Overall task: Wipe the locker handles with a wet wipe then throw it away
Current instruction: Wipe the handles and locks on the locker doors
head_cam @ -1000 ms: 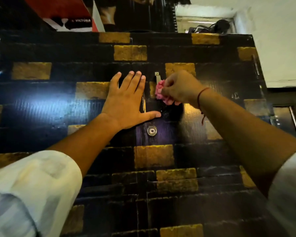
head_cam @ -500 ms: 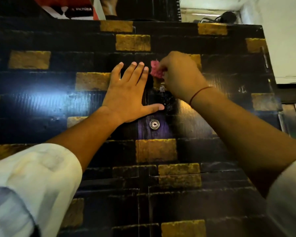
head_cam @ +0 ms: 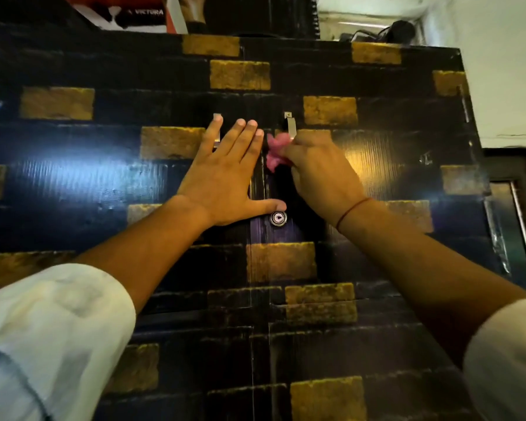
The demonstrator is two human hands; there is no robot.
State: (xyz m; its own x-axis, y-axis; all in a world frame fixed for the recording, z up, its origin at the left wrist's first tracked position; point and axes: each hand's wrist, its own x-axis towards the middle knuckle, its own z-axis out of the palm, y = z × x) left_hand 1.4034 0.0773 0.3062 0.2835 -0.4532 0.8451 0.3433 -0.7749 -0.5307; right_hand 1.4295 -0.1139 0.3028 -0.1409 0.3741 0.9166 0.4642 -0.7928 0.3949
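One wipe: a crumpled pink wet wipe [head_cam: 274,153] sits bunched against the right metal strip handle [head_cam: 291,126], just below its exposed upper end.
Right hand [head_cam: 319,174]: fingers curled round the wipe, pinching it onto the handle; a thin red thread bracelet [head_cam: 351,211] circles the wrist.
Left hand [head_cam: 225,177]: laid flat with straight fingers on the left door, thumb stretched toward the lock.
Two handles: the left metal strip handle [head_cam: 217,129] is mostly hidden under the left fingers; only its top and a bit of its side show.
One lock: a round silver keyhole lock [head_cam: 278,219] lies just under the left thumb tip, on the right door.
Locker [head_cam: 377,268]: two glossy black doors patterned with yellow brick-like patches.
Writing: a red and white cardboard box [head_cam: 125,13] on top of the locker reads "VICTURA".
Two sleeves: pale white sleeves [head_cam: 52,338] cover both forearms up near the elbows.
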